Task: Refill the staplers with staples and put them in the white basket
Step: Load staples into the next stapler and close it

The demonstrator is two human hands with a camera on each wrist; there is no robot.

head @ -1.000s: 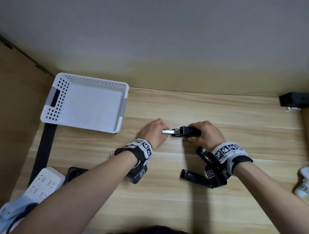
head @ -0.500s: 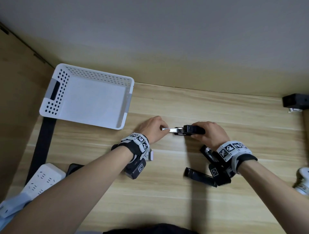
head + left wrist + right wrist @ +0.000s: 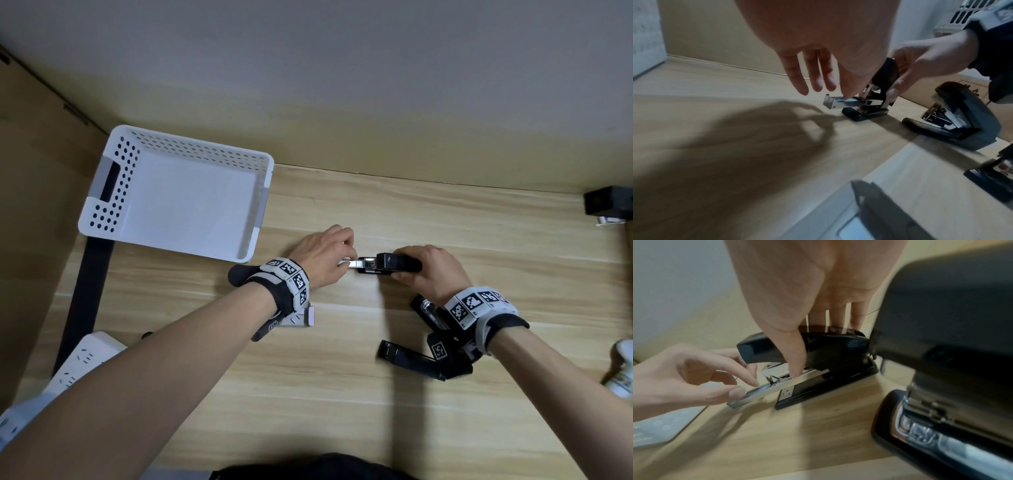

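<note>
Both grips closed: right hand (image 3: 425, 270) clamps stapler (image 3: 397, 263); left hand (image 3: 325, 257) pinches staple tray (image 3: 760, 392).

Both forearms are bare. Each wrist wears a black strap (image 3: 281, 298) with white blocks (image 3: 474, 306) of black-and-white square markers.

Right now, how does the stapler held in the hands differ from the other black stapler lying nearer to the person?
The held stapler has its metal staple tray slid out in front; the other stapler shows no tray pulled out. The held stapler is gripped by the right hand while the left hand pinches its tray; the other stapler lies untouched, partly hidden under the right wrist. Both are black and rest on the wooden table, outside the white basket.
</note>
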